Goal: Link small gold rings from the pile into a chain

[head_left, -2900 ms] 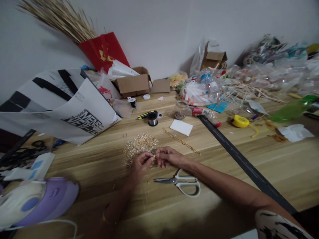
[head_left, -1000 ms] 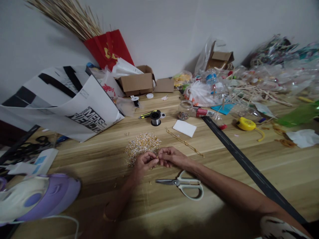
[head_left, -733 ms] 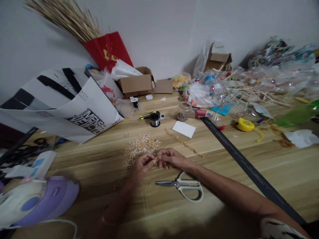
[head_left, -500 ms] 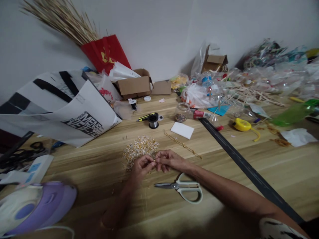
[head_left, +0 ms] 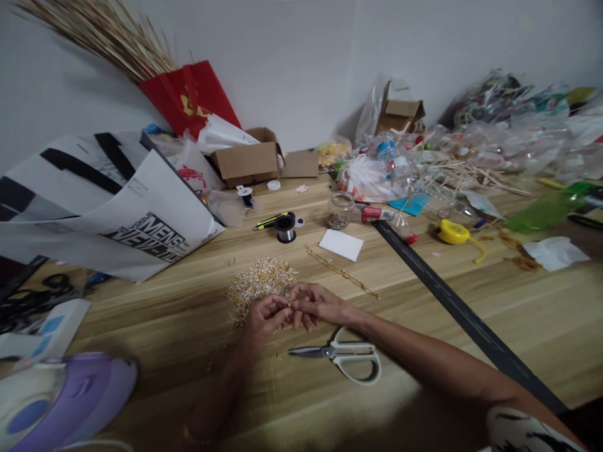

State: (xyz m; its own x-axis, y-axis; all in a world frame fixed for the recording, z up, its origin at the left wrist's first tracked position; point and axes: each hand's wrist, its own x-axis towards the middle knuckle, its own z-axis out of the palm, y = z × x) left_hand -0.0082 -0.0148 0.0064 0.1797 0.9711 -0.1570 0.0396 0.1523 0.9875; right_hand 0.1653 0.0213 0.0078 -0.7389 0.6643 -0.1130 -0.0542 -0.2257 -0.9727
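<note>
My left hand (head_left: 262, 316) and my right hand (head_left: 316, 303) meet fingertip to fingertip over the wooden table (head_left: 188, 326). Both are pinched shut on a tiny gold bead piece (head_left: 289, 304) held between them. Just behind the hands lies a heap of gold and silver beaded pins (head_left: 260, 284). A thin gold chain (head_left: 342, 272) stretches across the table to the right of the heap. White-handled scissors (head_left: 346, 358) lie closed just in front of my right wrist.
A wire spool (head_left: 285, 227), a white card (head_left: 341, 244), a bead jar (head_left: 339, 210), a long black strip (head_left: 464, 312) and a yellow tape measure (head_left: 453, 231) lie behind. A large paper bag (head_left: 117, 207) fills the left; a purple-white device (head_left: 61, 402) sits at the near left. Plastic clutter crowds the far right.
The hands stay pinched together on the small gold piece beside the heap, with only slight finger movement. The view has shifted a little with my head.
</note>
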